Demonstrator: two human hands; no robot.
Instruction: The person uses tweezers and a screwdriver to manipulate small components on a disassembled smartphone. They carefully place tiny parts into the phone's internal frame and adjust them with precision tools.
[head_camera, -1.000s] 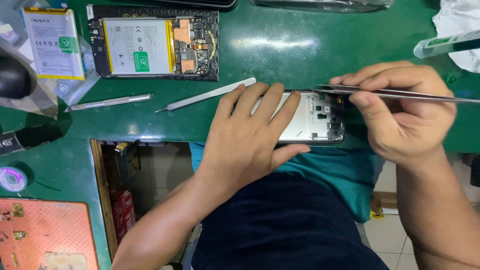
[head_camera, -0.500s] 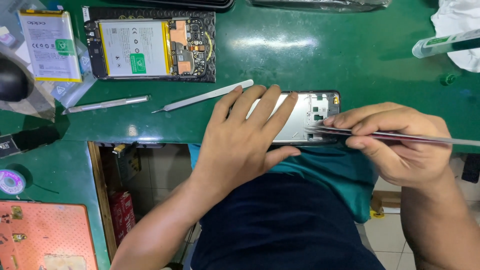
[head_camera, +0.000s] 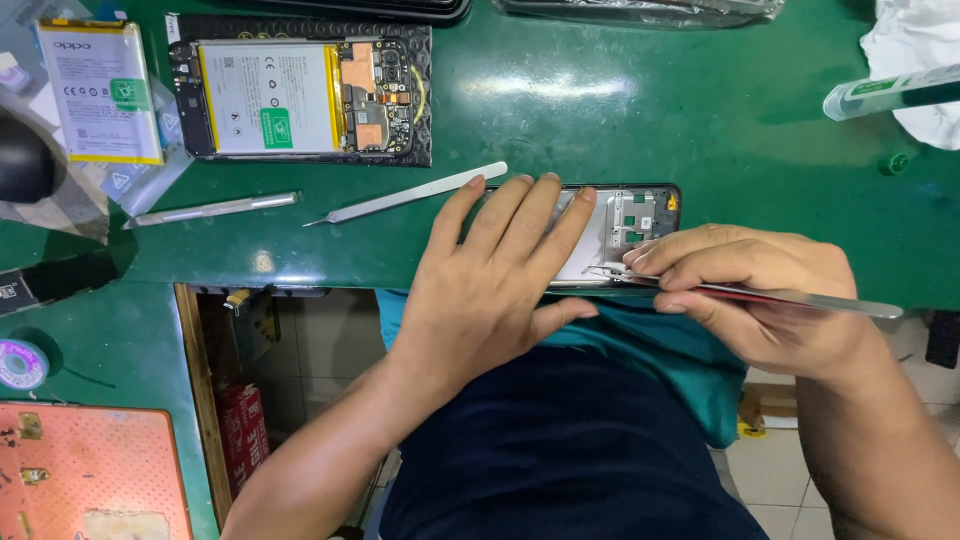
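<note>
**Two hands closing in on one stripped phone**

Two hands work at the near edge of the green bench, right over the person's lap. The left hand lies flat and spread across the opened phone frame, fingers pressing it down, holding nothing else. The right hand is pinched shut around a pair of metal tweezers, whose long shaft runs out to the right while the tips rest at the frame's lower edge, just under the small metal shield.

A second ago those tweezers were up at the frame's top edge; half a second ago they were halfway down. Now the right hand has dropped to the bottom rim, knuckles almost touching the left thumb. To me that reads as the tool finding its spot: the hunting is over and the tips are set on some small part in the lower corner, though the part itself is too tiny to make out.

Further back, untouched, lie a second opened phone with its battery showing, a loose battery, a flat metal pry tool and a slimmer metal pick. An orange work mat sits low at the left.
</note>
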